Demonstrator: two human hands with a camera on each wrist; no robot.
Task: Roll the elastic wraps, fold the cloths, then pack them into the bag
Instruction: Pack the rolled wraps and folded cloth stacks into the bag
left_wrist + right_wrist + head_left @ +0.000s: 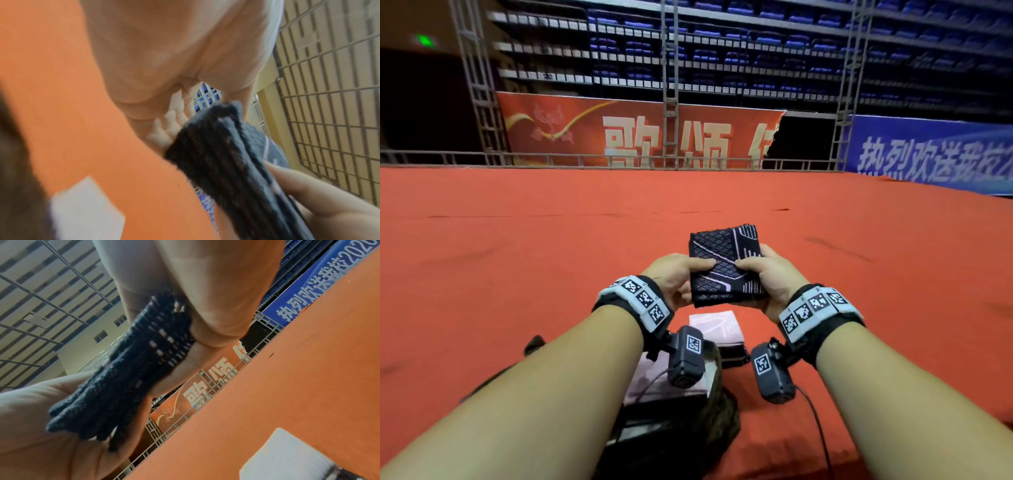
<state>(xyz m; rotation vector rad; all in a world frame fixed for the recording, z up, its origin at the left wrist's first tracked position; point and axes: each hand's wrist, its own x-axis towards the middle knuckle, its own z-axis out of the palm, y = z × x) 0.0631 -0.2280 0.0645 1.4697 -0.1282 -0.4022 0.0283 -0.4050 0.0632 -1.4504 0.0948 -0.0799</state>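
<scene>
A folded black cloth (724, 263) with pink lines is held up above the red table (517, 260). My left hand (681, 277) grips its left edge, thumb on top. My right hand (763, 274) grips its right edge the same way. The left wrist view shows the cloth's stacked layers (230, 162) edge-on between the left hand's fingers (164, 126) and a thumb. In the right wrist view the cloth (131, 366) is pinched by both hands. Below my wrists a folded pink cloth (714, 327) lies on a black one, and a dark bag (678, 431) holds pink and black folded cloths.
The red table stretches far ahead and to both sides. A metal railing (688, 159) runs along its far edge, with red and blue banners behind. A cable (818, 425) hangs from my right wrist camera over the near edge.
</scene>
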